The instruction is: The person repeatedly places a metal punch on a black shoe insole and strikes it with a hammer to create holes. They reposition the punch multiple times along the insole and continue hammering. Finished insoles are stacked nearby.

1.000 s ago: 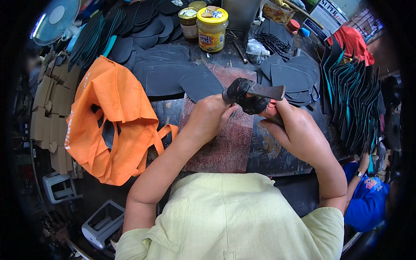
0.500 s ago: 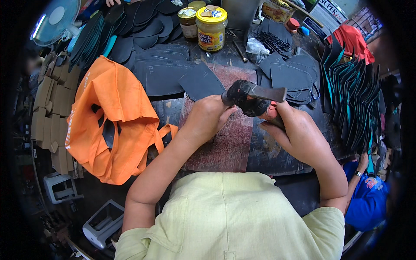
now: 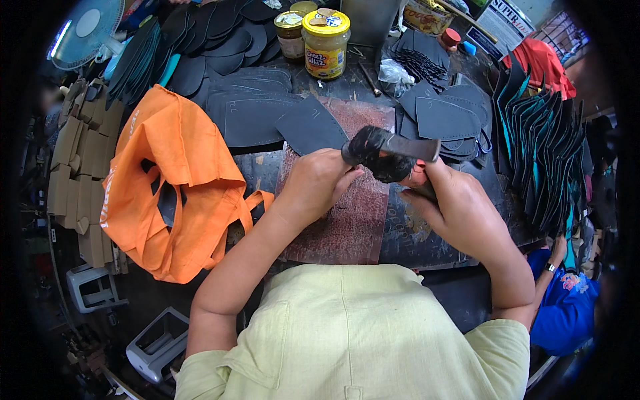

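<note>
My right hand point(image 3: 457, 203) is wrapped round the handle of a hammer point(image 3: 400, 145), whose metal head has black wrapping at its middle. The hammer is held above a worn reddish-brown mat point(image 3: 343, 230). Just left of it, my left hand point(image 3: 317, 177) has its fingers curled together, close to one end of the hammer head. Its fingertips are mostly hidden, so I cannot make out what they hold. Beyond that hand, a black cut sheet piece point(image 3: 310, 127) lies partly on the mat, its near edge by my knuckles.
An orange cloth bag point(image 3: 180, 147) lies at the left. Stacked black pieces point(image 3: 250, 120) and two jars, one yellow-lidded point(image 3: 325, 50), stand farther back. More stitched black pieces point(image 3: 450, 117) and a standing row of black-and-teal pieces point(image 3: 540, 147) are at right, near a person in blue point(image 3: 567, 307).
The hammer head has dipped very slightly. My left hand has hardly moved. Another person's fingers at the far top edge have mostly gone out of view.
</note>
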Motion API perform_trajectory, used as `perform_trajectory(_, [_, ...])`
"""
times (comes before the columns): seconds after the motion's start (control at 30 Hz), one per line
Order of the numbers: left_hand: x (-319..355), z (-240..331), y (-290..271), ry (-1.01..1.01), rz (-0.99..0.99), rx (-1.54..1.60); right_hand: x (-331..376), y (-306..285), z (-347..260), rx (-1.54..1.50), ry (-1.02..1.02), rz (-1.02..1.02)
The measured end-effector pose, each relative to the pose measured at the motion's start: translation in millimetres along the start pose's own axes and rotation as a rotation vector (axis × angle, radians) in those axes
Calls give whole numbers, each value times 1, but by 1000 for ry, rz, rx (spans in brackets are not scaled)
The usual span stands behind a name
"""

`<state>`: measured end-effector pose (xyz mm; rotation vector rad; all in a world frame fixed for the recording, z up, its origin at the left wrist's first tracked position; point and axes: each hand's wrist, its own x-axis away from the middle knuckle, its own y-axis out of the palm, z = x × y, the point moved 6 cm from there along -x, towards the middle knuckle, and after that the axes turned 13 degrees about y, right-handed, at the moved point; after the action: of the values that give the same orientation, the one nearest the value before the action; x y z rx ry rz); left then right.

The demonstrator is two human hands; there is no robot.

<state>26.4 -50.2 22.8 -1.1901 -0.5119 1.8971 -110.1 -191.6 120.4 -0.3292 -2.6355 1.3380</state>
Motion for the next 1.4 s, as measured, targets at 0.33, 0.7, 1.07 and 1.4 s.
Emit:
perform_trajectory(0.33, [4,-10,-1,-144,-16,112,12,-32,-21,-496,-204,209])
perform_trajectory(0.7, [11,-9,-7,-135,-12,19,10,-30,-19,-1,-65,34])
perform_trajectory(1.07, [8,5,-11,6,1,-6,5,0,-15,37,-118,31])
perform_trajectory(1.4, [14,-15,-14,-177,19,198,8,-40,-18,-172,2,161])
